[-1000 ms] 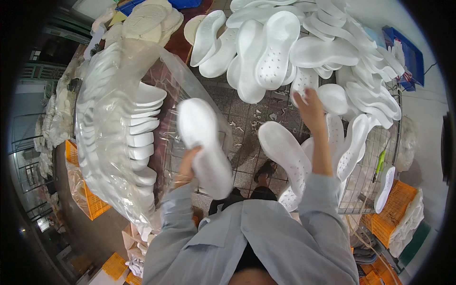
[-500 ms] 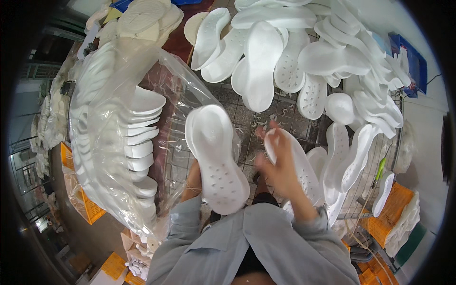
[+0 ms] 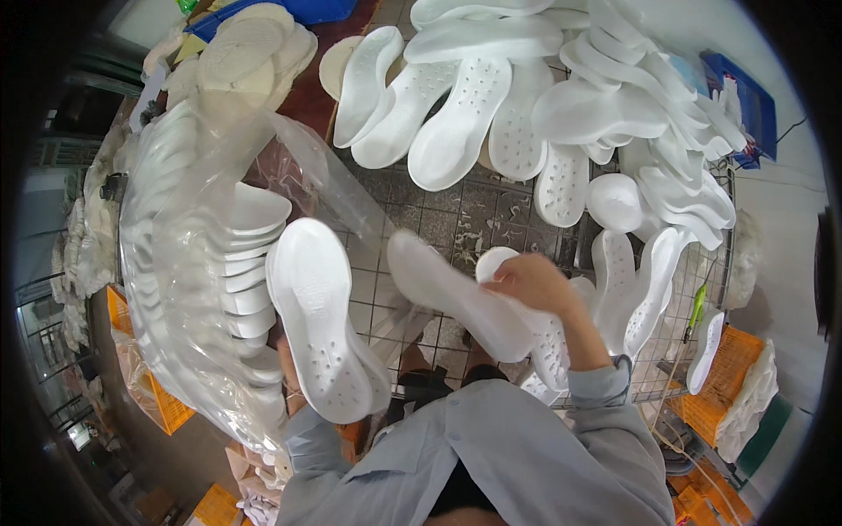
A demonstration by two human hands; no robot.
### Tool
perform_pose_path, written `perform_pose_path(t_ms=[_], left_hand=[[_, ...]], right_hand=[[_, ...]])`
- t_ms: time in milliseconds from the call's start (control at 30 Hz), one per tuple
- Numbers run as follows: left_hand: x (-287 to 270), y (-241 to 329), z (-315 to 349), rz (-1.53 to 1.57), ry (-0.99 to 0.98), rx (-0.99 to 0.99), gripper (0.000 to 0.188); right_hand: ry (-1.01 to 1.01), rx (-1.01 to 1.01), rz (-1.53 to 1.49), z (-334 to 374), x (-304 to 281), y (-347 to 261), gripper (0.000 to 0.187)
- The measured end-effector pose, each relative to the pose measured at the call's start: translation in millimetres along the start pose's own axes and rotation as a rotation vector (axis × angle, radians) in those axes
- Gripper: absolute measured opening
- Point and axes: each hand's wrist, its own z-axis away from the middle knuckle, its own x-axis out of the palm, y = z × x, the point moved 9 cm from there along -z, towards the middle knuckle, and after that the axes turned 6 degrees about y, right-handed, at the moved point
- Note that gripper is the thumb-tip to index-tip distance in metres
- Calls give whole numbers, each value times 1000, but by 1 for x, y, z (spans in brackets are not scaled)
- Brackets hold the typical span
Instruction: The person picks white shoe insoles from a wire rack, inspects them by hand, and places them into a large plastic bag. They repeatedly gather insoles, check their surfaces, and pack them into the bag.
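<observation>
Biggest of all, it's a sprawling heap of smooth white foot-shaped insoles (image 3: 601, 114), lying beyond and to the right of the long clear plastic bag (image 3: 189, 289). That bag comes next, packed with a row of white curved insoles (image 3: 247, 302) whose ends poke out on its right side! Past the bag's far end sits a pile of cream rounded pads (image 3: 254, 48); well off to its right, an orange plastic crate (image 3: 730, 358).

Now the handwork: right up by the bag's near right side, two stacked white perforated insoles (image 3: 311, 298), the left hand (image 3: 289, 373) grasping them from the bag side, fingers mostly hidden. Farther right of the bag slants a single blurred white insole (image 3: 452, 294), the right hand (image 3: 537, 280) clutching its edge, fingers bent. And smallest, far right of the bag: a slim green-handled tool (image 3: 698, 304).
</observation>
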Motion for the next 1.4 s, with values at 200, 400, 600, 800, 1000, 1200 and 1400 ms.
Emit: perform_pose_path(t_ms=[200,400,600,800,1000,1200,1400], left_hand=[[51,-31,-8,-748,-30,133,117],[104,-33,5,-1028,147,235,132],[110,-17,-22,-792,138,262,117],[19,38,-10,-513,262,230,72],[71,-14,-15,237,-23,-328,36],[174,-86,-30,-98,-408,-263,33],[134,-52,25,159,-560,-236,35]], right_hand=[[758,-464,713,-126,-23,-39,63],[399,-842,767,-125,-51,-117,59],[596,-329,-1096,-62,-202,-72,44],[506,-231,-1478,-50,-166,-43,43],[251,-209,-1562,-46,-135,-23,40],[444,92,-1269,27,-82,-59,42],[472,-243,-212,-20,-50,-85,63]])
